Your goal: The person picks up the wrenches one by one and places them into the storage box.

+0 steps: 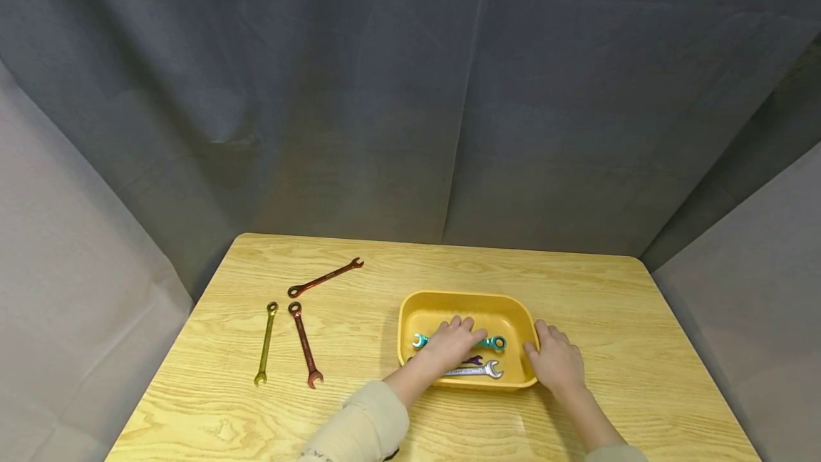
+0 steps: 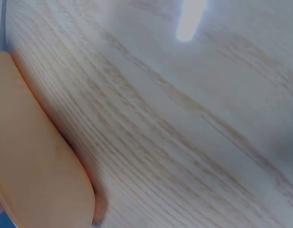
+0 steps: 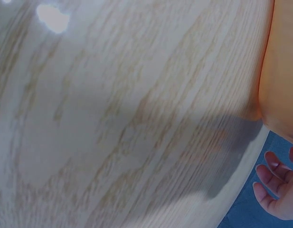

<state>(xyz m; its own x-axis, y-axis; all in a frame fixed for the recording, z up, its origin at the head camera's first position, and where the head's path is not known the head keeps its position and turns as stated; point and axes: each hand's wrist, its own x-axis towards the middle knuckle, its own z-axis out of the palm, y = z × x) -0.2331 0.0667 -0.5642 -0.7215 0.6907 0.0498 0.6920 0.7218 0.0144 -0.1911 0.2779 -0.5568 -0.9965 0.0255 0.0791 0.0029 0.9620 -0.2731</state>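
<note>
A yellow plastic bin [image 1: 465, 298] stands on the table. My left hand [image 1: 449, 344] reaches into it and grips a teal combination wrench [image 1: 496, 343] around the middle; the open end shows left of the hand, the ring end right. Nearer the front inside the bin lie a silver wrench [image 1: 471, 371] and a purple wrench [image 1: 474, 360], both partly covered by the left hand and wrist. At the bin's right side, my right hand [image 1: 559, 358] holds the rim, thumb at the inner edge and fingers outside. Its fingers [image 3: 274, 180] appear loosely bent in the right wrist view.
Left of the bin, three more wrenches lie on the wood-grain table [image 1: 212, 348]: a yellow-green one [image 1: 266, 344], a red-brown one [image 1: 304, 344] and a dark red one [image 1: 326, 278] placed slantwise behind them. Grey cloth [image 1: 359, 127] hangs behind the table.
</note>
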